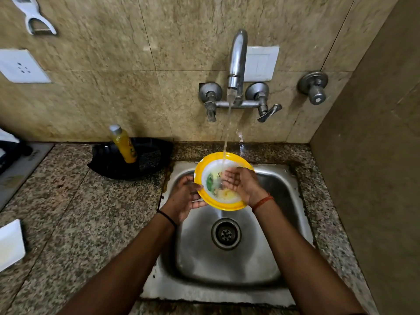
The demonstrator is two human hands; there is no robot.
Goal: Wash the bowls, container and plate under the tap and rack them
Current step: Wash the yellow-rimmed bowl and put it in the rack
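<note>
- Sink (227,264): steel basin set in the granite surface (75,214); nothing lying in the basin that I can see, drain bare.
- Left hand (186,196): fingers curled round the near-left rim of the plate (205,161), thumb on the front edge. Holding it.
- Right hand (238,183): fingers roughly straight, palm flat on the plate's wet face, rubbing; grips nothing.
- Plate: over the far half of the sink, tilted toward the person, under the water (227,137). Yellow rim, white centre with a green and yellow print.
- Handling guess: light, stiff, likely melamine or plastic, so not very fragile. Wet face will be slick; take it by the rim, thumb over, fingers behind.
- Bottle (123,144): yellow, leaning in a black tray (113,164), far left. Label too blurred to read.
- Tap (237,62): wall-mounted, running. No markings legible.
- No rack in view.
</note>
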